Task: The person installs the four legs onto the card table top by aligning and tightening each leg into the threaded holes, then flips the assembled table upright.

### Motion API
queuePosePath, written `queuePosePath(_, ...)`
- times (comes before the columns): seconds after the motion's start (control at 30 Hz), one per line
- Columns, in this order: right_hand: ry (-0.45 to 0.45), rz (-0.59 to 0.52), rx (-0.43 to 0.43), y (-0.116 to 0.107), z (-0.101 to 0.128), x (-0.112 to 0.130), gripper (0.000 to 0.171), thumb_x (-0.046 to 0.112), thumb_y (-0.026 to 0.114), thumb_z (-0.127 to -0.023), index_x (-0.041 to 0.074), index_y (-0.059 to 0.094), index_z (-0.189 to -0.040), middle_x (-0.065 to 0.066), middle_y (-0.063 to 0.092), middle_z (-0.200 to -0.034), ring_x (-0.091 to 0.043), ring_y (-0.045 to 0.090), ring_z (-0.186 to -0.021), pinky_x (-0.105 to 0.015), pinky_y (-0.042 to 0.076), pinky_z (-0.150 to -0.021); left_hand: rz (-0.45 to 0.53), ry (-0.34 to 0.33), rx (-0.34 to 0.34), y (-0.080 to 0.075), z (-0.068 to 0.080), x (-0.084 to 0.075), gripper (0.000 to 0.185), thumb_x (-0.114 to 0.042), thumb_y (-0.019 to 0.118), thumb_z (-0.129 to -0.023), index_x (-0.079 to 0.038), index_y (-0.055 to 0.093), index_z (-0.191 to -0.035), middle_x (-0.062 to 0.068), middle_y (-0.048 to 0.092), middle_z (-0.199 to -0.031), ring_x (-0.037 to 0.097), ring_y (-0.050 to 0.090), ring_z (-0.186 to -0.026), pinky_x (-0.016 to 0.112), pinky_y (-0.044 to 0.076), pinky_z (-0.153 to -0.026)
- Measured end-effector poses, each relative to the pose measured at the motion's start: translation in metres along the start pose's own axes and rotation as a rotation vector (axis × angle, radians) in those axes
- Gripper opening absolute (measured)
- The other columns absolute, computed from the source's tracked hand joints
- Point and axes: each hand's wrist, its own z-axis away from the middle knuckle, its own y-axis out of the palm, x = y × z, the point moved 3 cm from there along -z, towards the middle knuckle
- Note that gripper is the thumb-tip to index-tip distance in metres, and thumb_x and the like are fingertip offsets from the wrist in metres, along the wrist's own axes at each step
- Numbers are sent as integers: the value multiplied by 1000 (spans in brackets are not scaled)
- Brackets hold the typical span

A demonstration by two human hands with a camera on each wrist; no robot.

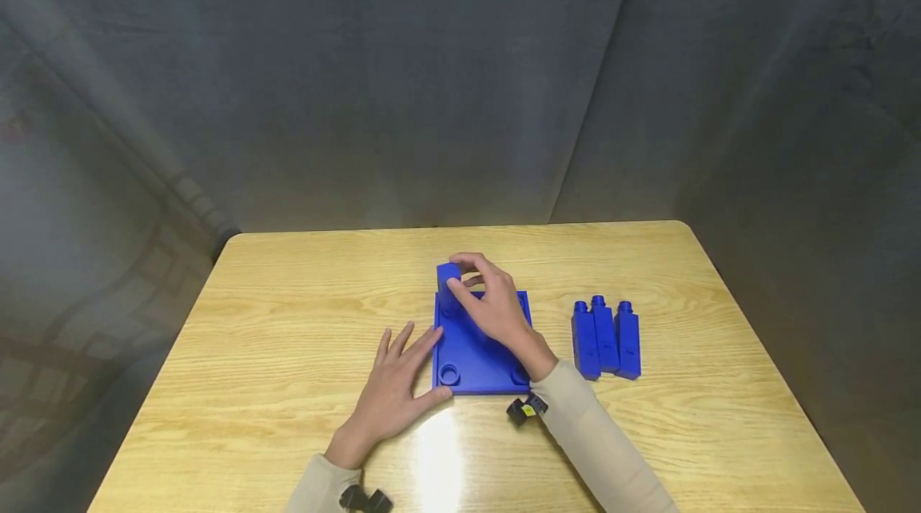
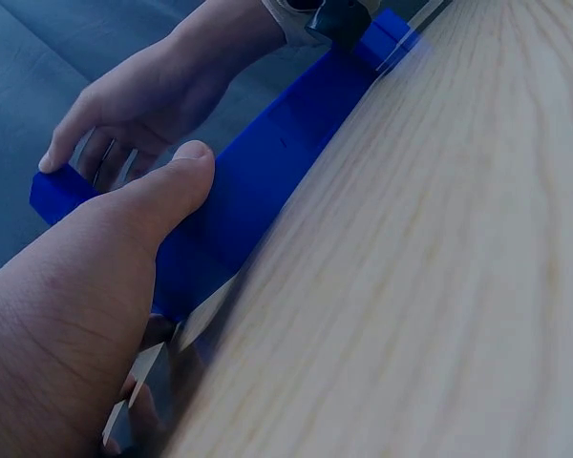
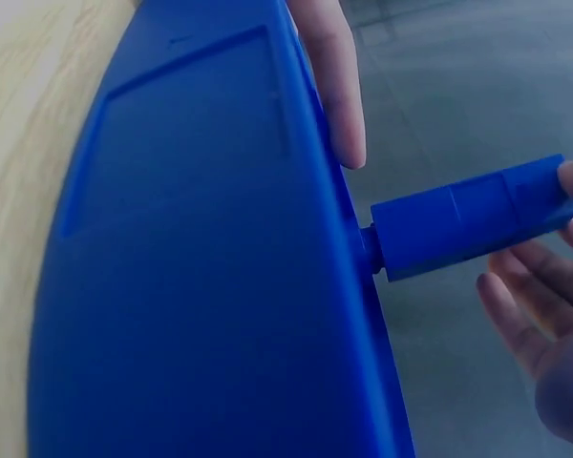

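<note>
A square blue board (image 1: 482, 357) with a raised rim and round corner sockets lies on the table. At its far left corner stands a blue square leg (image 1: 447, 277), upright, its narrow neck (image 3: 370, 250) down at the board in the right wrist view. My right hand (image 1: 495, 305) pinches the upper end of this leg between thumb and fingers. Along the board's left side, my left hand (image 1: 392, 389) spreads its fingers, with fingertips at the edge and the thumb (image 2: 186, 172) over the near left corner. A round socket (image 1: 449, 375) shows beside that thumb.
Right of the board lie three more blue legs (image 1: 607, 341) side by side, threaded necks pointing away from me. The wooden table (image 1: 302, 297) has a dark grey curtain (image 1: 396, 97) behind it and at both sides.
</note>
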Motion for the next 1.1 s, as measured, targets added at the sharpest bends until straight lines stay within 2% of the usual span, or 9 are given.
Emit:
queuePosePath(0.17,52,1,-38,1,1,-1,33,14,81,-104,3,67,-132,-18,77,-124,-36,77,-111,-57,68,-90,5,-3,5,0,-1,-1,93,-69,70,-98,-25,40,-174,0,49,-173,44,29,-166,70,5,-135)
queuePosePath(0.33,80,-7,-39,2,1,-1,34,14,83,-103,4,66,-131,-18,78,-120,-36,79,-105,-54,68,-90,0,-6,7,0,0,-1,93,-68,70,-98,-26,40,-174,0,48,-173,44,29,-166,70,5,-135)
queuePosePath(0.43,57,4,-32,3,1,0,39,13,82,-103,3,67,-138,-18,78,-119,-34,78,-105,-54,68,-90,-2,-4,6,0,0,0,93,-69,70,-98,-26,40,-174,-1,48,-173,43,29,-166,70,5,-135)
queuePosePath(0.57,-1,34,-11,2,0,0,45,13,79,-105,6,70,-148,-15,78,-124,-32,77,-108,-56,68,-92,1,1,3,0,0,0,92,-69,70,-98,-25,40,-174,0,49,-173,44,30,-166,71,6,-135)
queuePosePath(0.87,-54,29,32,-1,0,-3,36,11,67,-111,8,72,-147,-11,75,-133,-27,73,-110,-53,66,-95,0,0,1,0,0,0,93,-71,69,-99,-25,40,-174,1,49,-173,44,30,-166,70,5,-135)
queuePosePath(1.1,-36,19,26,-2,-1,-2,36,12,71,-108,6,71,-144,-11,75,-132,-28,73,-109,-52,66,-95,-5,5,-2,0,0,0,93,-72,68,-99,-25,40,-174,1,50,-172,45,31,-165,71,6,-135)
